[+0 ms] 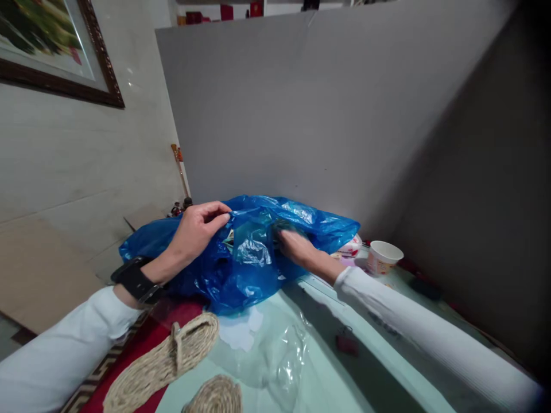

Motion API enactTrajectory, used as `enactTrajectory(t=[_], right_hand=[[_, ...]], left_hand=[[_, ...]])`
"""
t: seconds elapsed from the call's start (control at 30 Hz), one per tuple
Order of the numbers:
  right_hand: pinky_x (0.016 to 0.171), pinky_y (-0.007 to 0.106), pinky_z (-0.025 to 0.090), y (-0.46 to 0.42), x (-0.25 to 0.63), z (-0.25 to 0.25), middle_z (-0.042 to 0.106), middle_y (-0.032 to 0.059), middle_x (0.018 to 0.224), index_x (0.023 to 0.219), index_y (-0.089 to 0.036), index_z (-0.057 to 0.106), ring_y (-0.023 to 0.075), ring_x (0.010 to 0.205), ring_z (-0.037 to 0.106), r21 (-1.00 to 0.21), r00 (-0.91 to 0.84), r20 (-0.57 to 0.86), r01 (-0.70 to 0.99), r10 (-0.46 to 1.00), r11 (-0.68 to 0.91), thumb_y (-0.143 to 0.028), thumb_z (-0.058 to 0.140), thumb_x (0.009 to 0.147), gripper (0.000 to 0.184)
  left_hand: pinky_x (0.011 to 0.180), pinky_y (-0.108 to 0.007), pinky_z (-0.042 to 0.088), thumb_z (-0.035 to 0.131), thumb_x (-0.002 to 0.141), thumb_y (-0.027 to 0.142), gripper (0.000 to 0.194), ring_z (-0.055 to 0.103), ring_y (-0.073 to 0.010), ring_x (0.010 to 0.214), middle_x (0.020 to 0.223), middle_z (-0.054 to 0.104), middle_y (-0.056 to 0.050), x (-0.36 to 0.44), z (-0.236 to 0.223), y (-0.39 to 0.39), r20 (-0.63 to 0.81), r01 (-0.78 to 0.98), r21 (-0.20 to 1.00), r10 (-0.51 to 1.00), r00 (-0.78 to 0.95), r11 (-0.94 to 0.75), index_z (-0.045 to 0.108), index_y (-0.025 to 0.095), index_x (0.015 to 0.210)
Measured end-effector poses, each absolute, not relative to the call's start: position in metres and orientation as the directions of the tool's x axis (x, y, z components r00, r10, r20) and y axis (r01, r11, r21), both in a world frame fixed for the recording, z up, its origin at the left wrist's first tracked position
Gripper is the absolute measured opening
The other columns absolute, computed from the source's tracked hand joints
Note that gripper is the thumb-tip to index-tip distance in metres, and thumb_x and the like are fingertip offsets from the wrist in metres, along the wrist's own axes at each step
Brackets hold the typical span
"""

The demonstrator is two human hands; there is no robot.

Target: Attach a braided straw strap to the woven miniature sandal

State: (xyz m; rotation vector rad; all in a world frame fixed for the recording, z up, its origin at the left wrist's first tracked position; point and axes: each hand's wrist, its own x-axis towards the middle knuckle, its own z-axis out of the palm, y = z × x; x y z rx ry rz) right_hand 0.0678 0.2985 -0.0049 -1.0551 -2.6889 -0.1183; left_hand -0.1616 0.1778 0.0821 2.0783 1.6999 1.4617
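A blue plastic bag (252, 287) lies crumpled across the far part of the table. With thumb and fingers, my left hand (200, 229) pinches the edge of its opening. My right hand (297, 246) reaches into the bag's mouth; it is smeared by motion and its fingers are hidden by a dark, blurred patch, so I cannot tell what they hold. Nearer to me lies a woven straw sandal (163, 364), with a second straw sandal (217, 397) partly cut off at the bottom edge.
Clear plastic film (284, 361) and a white paper piece (241, 330) lie on the pale green tabletop (327, 384). A paper cup (383, 258) stands to the right. A grey panel (293, 115) rises behind the bag. Under the sandal is red cloth (112, 390).
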Motion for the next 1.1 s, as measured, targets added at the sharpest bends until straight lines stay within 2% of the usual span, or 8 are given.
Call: enactTrajectory(t=[0.13,0.3,0.47,0.67,0.93,1.1], right_hand=[[0.082,0.04,0.057,0.293,0.068,0.015,0.064,0.008,0.116,0.121,-0.017,0.059,0.0204,0.096,0.065,-0.073,-0.595,0.314,0.762,0.739,0.644,-0.032,0.058,0.097,0.029],[0.085,0.042,0.056,0.284,0.079,0.023,0.062,0.009,0.121,0.123,-0.017,0.059,0.022,0.101,0.064,-0.061,-0.535,0.316,0.813,0.783,0.58,-0.033,0.06,0.096,0.031],[0.084,0.041,0.056,0.283,0.085,0.017,0.063,0.0083,0.118,0.121,-0.017,0.06,0.0212,0.099,0.065,-0.005,-0.57,0.253,0.807,0.781,0.59,-0.032,0.059,0.097,0.029],[0.082,0.04,0.057,0.284,0.085,0.001,0.063,0.0082,0.117,0.118,-0.016,0.061,0.0206,0.097,0.065,0.112,-0.656,0.167,0.755,0.736,0.647,-0.031,0.06,0.096,0.027],[0.078,0.038,0.058,0.283,0.092,0.008,0.06,0.0087,0.122,0.131,-0.019,0.053,0.0197,0.094,0.065,0.182,-0.655,0.266,0.754,0.707,0.631,-0.027,0.056,0.098,0.034],[0.08,0.039,0.057,0.288,0.102,0.015,0.063,0.0077,0.115,0.123,-0.017,0.058,0.0202,0.095,0.065,0.234,-0.658,0.264,0.753,0.705,0.615,-0.029,0.058,0.097,0.029]], left_hand=[[0.065,-0.029,0.041,0.058,0.076,0.034,0.017,0.057,-0.0179,0.068,0.07,0.067,0.0,-0.172,0.076,0.183,0.594,0.714,0.6,0.799,-0.096,-0.361,0.069,0.021,0.076],[0.062,-0.031,0.039,0.057,0.075,0.035,0.02,0.056,-0.0197,0.064,0.071,0.068,-0.002,-0.193,0.073,0.202,0.61,0.733,0.615,0.764,-0.211,-0.289,0.071,0.021,0.078],[0.062,-0.031,0.038,0.057,0.074,0.034,0.019,0.057,-0.0214,0.064,0.069,0.067,-0.002,-0.203,0.075,0.217,0.639,0.768,0.6,0.712,-0.292,-0.223,0.071,0.023,0.08],[0.066,-0.031,0.041,0.056,0.075,0.033,0.019,0.059,-0.0218,0.068,0.072,0.068,-0.002,-0.204,0.069,0.231,0.656,0.749,0.615,0.686,-0.313,-0.246,0.071,0.022,0.082],[0.067,-0.031,0.04,0.059,0.076,0.03,0.015,0.057,-0.0199,0.067,0.074,0.068,-0.001,-0.191,0.066,0.224,0.653,0.711,0.632,0.706,-0.275,-0.308,0.071,0.022,0.081],[0.067,-0.031,0.038,0.064,0.074,0.027,0.009,0.055,-0.0186,0.067,0.072,0.066,0.001,-0.185,0.067,0.222,0.639,0.633,0.684,0.717,-0.278,-0.364,0.071,0.023,0.077]])
